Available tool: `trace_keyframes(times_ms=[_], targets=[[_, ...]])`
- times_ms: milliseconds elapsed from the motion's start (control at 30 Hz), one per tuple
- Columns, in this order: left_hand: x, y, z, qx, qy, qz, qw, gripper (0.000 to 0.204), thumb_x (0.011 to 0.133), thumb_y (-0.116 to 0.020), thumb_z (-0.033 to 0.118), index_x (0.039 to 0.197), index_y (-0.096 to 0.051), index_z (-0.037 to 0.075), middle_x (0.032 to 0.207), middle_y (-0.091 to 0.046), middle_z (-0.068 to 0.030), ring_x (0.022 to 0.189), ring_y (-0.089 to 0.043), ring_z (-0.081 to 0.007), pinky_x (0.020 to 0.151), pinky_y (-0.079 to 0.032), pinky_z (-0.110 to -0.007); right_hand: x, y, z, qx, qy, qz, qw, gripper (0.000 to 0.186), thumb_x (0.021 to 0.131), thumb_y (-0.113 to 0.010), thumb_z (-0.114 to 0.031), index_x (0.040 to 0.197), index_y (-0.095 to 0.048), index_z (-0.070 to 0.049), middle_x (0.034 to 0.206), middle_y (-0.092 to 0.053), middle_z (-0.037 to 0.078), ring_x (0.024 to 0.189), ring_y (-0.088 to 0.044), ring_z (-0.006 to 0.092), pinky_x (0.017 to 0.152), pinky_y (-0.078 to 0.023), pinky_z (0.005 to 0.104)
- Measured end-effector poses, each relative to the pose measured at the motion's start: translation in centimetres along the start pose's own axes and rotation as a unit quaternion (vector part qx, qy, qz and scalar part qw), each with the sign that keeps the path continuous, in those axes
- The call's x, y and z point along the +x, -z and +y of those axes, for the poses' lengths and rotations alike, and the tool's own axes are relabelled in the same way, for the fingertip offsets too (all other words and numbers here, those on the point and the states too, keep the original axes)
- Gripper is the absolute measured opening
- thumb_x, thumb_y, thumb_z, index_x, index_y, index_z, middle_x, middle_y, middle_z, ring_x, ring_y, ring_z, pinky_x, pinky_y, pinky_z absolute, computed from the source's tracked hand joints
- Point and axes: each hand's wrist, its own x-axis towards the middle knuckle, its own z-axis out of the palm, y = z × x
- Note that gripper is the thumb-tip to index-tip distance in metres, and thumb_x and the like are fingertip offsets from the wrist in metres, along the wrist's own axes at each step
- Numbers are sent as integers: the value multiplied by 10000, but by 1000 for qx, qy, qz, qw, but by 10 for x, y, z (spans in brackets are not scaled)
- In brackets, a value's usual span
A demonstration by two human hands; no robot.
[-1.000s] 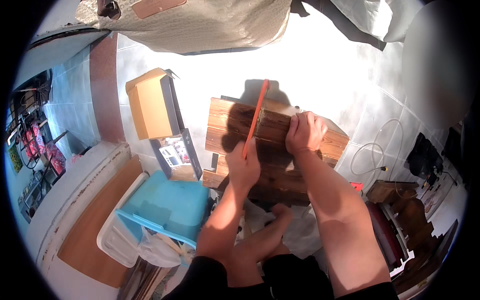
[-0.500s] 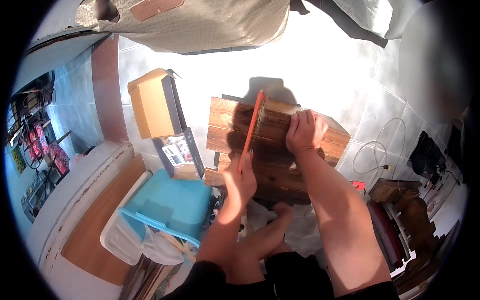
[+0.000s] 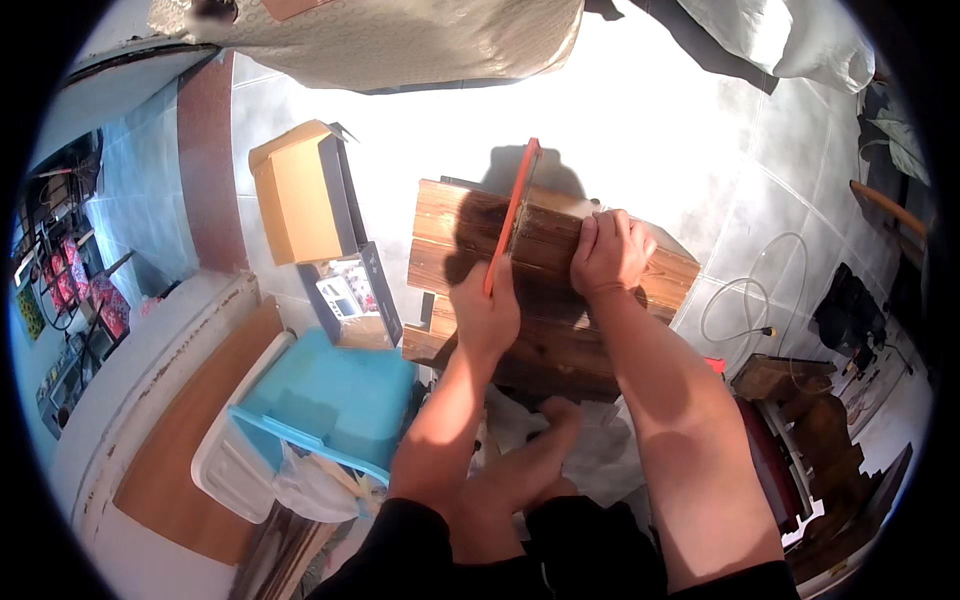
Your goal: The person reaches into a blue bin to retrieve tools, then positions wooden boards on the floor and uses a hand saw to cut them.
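In front of me on the floor lies a brown wooden piece made of several planks (image 3: 440, 240), with a gap at its left side. My left hand (image 3: 487, 318) is closed round the near end of an orange-framed hacksaw (image 3: 514, 205). The saw slants away from me across the planks, and its far end reaches beyond their far edge. The grip is mostly hidden inside the hand. My right hand (image 3: 613, 255) bears on the right part of the wood, its fingers curled over the far edge. A bare leg (image 3: 530, 455) is bent below the wood.
Left of the wood stand an opened cardboard box (image 3: 300, 200) and a turquoise plastic bin (image 3: 325, 395). A pale cable (image 3: 745, 290) coils on the tiles at right, near a black bag (image 3: 848, 310) and stacked wooden pieces (image 3: 785, 380). A beige cover (image 3: 400, 45) hangs at the far side.
My left hand and the hacksaw have moved forward, away from me, across the wood. My right hand keeps its place on the planks. The view has shifted slightly.
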Motion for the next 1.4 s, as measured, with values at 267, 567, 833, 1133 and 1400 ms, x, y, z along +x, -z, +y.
trace_keyframes(times_ms=[267, 567, 833, 1133, 1400], targets=[[17, -3, -3, -36, 5, -19, 999, 382, 1064, -545, 285, 950, -722, -33, 605, -527, -18, 602, -488, -74, 548, -382, -268, 1, 2, -3, 9, 13, 9, 1000, 247, 974, -566, -304, 894, -672, -96, 997, -607, 76, 942, -532, 326, 914, -379, 480], [12, -4, -6, -25, -25, 9, 999, 401, 1068, -541, 322, 940, -712, -18, 603, -517, -60, 602, -498, -126, 560, -408, -312, 1, 2, -5, 6, 10, 0, 1000, 238, 972, -574, -300, 891, -669, -98, 989, -598, 76, 935, -531, 323, 900, -375, 479], [-34, 13, -16, -29, -5, 24, 999, 372, 1058, -557, 284, 951, -716, -34, 579, -516, -49, 560, -476, -102, 518, -399, -311, 0, 2, -3, 3, 7, 13, 1000, 242, 976, -563, -287, 899, -678, -89, 970, -608, 92, 935, -540, 329, 919, -371, 480], [-42, 8, -18, -46, -23, 43, 998, 335, 1054, -562, 248, 1000, -736, -33, 692, -665, -100, 629, -586, -127, 600, -469, -320, 0, 3, 1, -25, 8, -16, 1000, 275, 986, -535, -288, 901, -675, -66, 993, -635, 114, 955, -547, 339, 918, -370, 489], [5, -9, -12, 7, -25, 0, 1000, 408, 1062, -556, 326, 937, -706, -32, 697, -649, -154, 616, -562, -148, 585, -455, -338, -1, 0, 1, -29, 18, -10, 999, 288, 993, -531, -303, 903, -669, -67, 992, -631, 105, 955, -546, 338, 904, -370, 484]])
